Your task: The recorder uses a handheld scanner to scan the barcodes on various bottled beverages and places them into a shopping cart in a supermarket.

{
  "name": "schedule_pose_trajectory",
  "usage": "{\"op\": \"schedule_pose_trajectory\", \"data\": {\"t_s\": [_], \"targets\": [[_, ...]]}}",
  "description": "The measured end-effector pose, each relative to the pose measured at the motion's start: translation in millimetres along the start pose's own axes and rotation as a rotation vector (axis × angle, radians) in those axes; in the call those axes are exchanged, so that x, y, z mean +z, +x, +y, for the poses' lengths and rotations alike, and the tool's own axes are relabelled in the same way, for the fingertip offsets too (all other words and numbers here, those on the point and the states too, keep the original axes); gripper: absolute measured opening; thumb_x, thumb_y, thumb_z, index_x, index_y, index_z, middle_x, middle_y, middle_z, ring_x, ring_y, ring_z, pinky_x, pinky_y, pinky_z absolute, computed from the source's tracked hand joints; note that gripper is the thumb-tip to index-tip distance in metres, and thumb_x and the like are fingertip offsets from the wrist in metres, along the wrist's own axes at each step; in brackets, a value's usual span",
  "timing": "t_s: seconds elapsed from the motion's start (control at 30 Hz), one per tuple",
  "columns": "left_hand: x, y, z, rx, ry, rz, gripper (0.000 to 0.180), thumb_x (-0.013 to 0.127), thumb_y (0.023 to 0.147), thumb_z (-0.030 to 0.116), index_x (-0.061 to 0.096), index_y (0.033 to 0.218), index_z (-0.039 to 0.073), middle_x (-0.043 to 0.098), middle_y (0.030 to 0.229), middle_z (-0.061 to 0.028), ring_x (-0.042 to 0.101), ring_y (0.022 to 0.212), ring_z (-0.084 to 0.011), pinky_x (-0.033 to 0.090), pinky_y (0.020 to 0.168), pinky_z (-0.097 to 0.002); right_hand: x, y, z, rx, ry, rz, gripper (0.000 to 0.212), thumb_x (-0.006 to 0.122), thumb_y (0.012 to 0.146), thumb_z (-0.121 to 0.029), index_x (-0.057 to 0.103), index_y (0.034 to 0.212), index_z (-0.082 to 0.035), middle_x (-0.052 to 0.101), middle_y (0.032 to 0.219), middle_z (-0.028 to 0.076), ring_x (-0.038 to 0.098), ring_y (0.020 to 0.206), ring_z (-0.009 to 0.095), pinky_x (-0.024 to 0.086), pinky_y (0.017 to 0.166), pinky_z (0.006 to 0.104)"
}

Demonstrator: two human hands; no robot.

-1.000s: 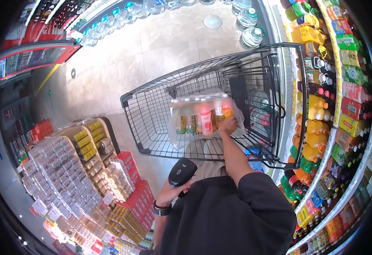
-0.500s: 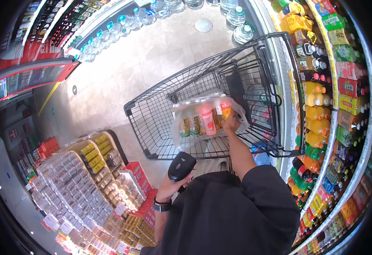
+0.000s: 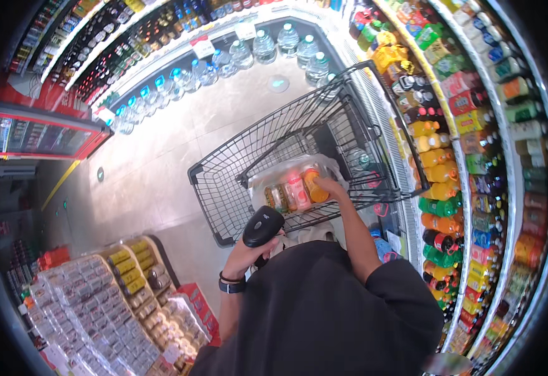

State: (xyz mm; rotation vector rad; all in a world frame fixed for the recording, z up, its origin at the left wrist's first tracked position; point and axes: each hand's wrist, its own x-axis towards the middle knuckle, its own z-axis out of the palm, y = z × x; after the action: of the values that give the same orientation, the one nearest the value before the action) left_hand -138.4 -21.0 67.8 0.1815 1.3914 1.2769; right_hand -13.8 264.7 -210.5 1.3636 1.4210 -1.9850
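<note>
My left hand (image 3: 240, 258) is closed around a black handheld barcode scanner (image 3: 263, 227), held just outside the shopping cart's near side. A dark band circles that wrist. My right hand (image 3: 329, 188) reaches over the near rim into the black wire shopping cart (image 3: 222, 168). Its fingers grip an orange drink bottle (image 3: 315, 186) at the right end of a clear plastic bag (image 3: 263, 177). Beside that bottle in the bag stand a pink bottle (image 3: 298, 193) and several bottles with greenish-brown labels (image 3: 276, 198).
Shelves of coloured drink bottles (image 3: 440, 172) run along the right. Large water bottles (image 3: 241, 55) line the low shelf at the back. Stacked can packs (image 3: 92, 313) stand at the lower left. A red-framed cooler door (image 3: 42, 135) juts out at left. Pale tiled floor (image 3: 155, 156) lies beside the cart.
The view has tilted up, showing more of the back shelves. My right hand has shifted at the orange bottle, which now shows a plainer orange side. The scanner stays in my left hand.
</note>
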Motion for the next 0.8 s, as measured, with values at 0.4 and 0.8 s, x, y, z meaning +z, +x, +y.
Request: {"op": "schedule_pose_trajectory", "data": {"t_s": [0.4, 0.8], "targets": [[-35.1, -2.3, -28.7, 0.019, 0.182, -0.655, 0.028, 0.073, 0.089, 0.014, 0.067, 0.114, 0.004, 0.058, 0.072, 0.0049, 0.052, 0.06, -0.0023, 0.041, 0.054, -0.02, 77.7, -288.2, 18.2, -0.935, 0.709, -0.379, 0.078, 0.068, 0.086, -0.051, 0.042, 0.137, 0.001, 0.054, 0.122, 0.017, 0.066, 0.093, 0.032, 0.057, 0.073, 0.0422], [27.4, -51.0, -42.1, 0.026, 0.34, -1.089, 0.042, 0.078, 0.081, 0.009, 0.062, 0.119, 0.001, 0.07, 0.091, -0.0058, 0.065, 0.073, -0.0093, 0.049, 0.058, -0.0224, 100.0, -357.8, 101.3, -1.01, 0.955, -0.103, 0.064, 0.057, 0.092, -0.052, 0.043, 0.131, -0.004, 0.06, 0.1, 0.016, 0.066, 0.07, 0.028, 0.056, 0.061, 0.0408]]}}
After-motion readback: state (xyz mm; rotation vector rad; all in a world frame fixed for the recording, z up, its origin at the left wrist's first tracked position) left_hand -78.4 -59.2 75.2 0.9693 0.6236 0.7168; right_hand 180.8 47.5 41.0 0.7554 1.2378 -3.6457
